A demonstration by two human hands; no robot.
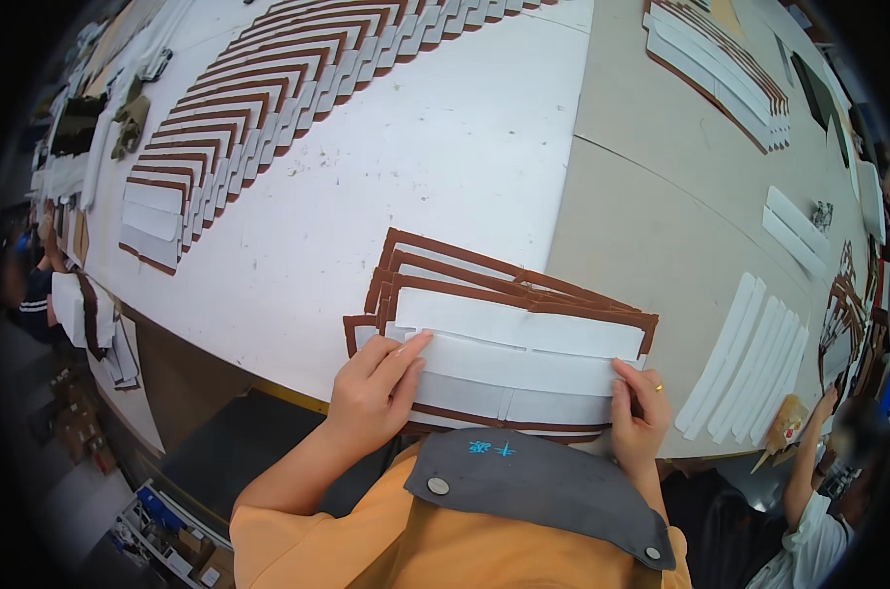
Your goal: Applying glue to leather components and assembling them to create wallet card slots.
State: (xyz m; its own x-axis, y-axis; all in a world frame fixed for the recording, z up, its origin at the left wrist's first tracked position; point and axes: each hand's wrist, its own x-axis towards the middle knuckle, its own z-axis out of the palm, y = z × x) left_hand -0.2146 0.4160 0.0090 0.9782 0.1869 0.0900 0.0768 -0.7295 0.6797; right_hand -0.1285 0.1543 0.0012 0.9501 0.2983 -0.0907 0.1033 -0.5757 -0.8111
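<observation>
A stack of brown-edged panels [518,302] with pale inner faces lies at the table's front edge, its layers slightly fanned. Across the top panel runs a long white strip [518,367], below another white band. My left hand [378,385] is at the strip's left end, index finger stretched along its upper edge and thumb lower down. At the strip's right end, my right hand [641,404] has thumb and index finger closed on it; a ring shows on one finger. Both palms face down, and the undersides of the fingertips are hidden.
A long overlapping row of similar brown-edged panels [219,157] runs across the far left. Another fanned stack [715,69] is at far right. Several loose white strips [744,358] lie to my right. Other people work at both sides, one arm [811,447] at right. A dark seat [248,456] stands below the table's edge.
</observation>
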